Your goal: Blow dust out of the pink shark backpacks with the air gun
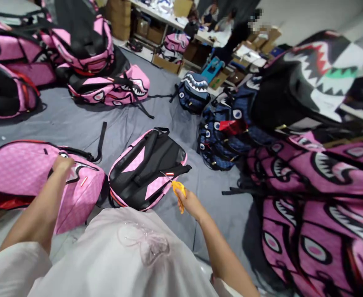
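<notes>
Well, my right hand point(188, 202) was closed around the yellow-handled scissors point(179, 189), their points reaching over a pink-and-black backpack point(165, 146) that lay straps-up right in front of me, near its small red-and-white label point(169, 174). Whether the tips touched the fabric I couldn't tell. My left hand point(63, 164) was on the shark-face print of a pink checked backpack point(17, 165) just beside it; its fingers were mostly hidden, so I couldn't say how far open it was or whether it pinched anything.

To my mind, a slip of the scissors could have nicked a strap or the pink panel, the points being so close and the bag lying loose. The checked backpack, near the front edge, might have slid off if tugged.

The counter point(212, 181) was covered in creased grey cloth. Pink backpacks point(317, 181) were heaped to my right, with blue backpacks point(221, 140) behind. Across the room, people point(227, 31) were at a long table point(152, 11), with cardboard boxes point(118, 18) stacked near its left end.
</notes>
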### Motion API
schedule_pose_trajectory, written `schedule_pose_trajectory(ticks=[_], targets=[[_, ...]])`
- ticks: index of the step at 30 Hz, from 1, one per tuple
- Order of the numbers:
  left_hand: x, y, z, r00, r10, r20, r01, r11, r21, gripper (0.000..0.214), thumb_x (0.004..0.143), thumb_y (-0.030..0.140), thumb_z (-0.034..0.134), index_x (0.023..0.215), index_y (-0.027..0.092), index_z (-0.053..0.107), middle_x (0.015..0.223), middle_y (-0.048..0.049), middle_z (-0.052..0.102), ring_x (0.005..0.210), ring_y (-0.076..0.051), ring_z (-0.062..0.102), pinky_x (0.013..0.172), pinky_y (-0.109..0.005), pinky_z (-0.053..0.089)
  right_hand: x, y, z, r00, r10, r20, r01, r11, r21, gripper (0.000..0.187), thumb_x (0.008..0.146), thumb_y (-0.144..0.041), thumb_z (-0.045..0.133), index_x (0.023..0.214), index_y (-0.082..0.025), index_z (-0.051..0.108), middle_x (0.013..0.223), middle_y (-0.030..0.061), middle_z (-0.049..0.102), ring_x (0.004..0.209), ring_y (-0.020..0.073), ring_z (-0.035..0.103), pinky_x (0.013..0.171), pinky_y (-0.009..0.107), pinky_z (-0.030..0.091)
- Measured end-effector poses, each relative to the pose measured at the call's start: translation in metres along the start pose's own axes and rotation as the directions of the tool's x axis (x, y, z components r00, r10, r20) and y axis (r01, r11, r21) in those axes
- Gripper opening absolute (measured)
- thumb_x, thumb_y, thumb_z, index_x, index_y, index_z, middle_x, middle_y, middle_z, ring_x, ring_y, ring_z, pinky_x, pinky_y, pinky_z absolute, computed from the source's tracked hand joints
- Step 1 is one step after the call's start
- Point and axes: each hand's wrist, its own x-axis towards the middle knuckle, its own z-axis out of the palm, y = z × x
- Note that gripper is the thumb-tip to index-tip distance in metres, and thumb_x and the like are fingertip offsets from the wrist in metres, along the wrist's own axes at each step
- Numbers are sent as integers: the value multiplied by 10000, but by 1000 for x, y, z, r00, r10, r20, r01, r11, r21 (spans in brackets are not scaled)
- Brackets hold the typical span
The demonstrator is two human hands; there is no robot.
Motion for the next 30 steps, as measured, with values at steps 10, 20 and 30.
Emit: schedule_pose_trajectory(ticks=[10,20,30], targets=[[-41,86,-31,979,125,-160,-70,947,313,230,686,315,669,864,177,621,791,-72,686,721,-262,660,627,-309,502,6,18,-43,967,106,-233,-101,994,34,331,1016,-465,401,996,-167,545,606,4,653,473,152,632,499,226,461],[-27,166,29,858,489,154,-512,806,297,620,905,258,625,1444,37,416,1475,-179,520,1343,-280,501,1102,-428,383,-31,6,-45,993,87,83,-89,996,25,348,1025,-435,405,826,-183,540,511,-10,605,402,130,568,453,211,424],[-291,67,202,199,658,726,-979,172,113,914,731,333,819,1524,153,400,1634,-249,217,1453,-434,297,1111,-562,328,-76,54,-57,957,203,-207,-179,976,128,355,991,-463,462,791,-180,540,469,-19,548,347,119,508,405,217,383]])
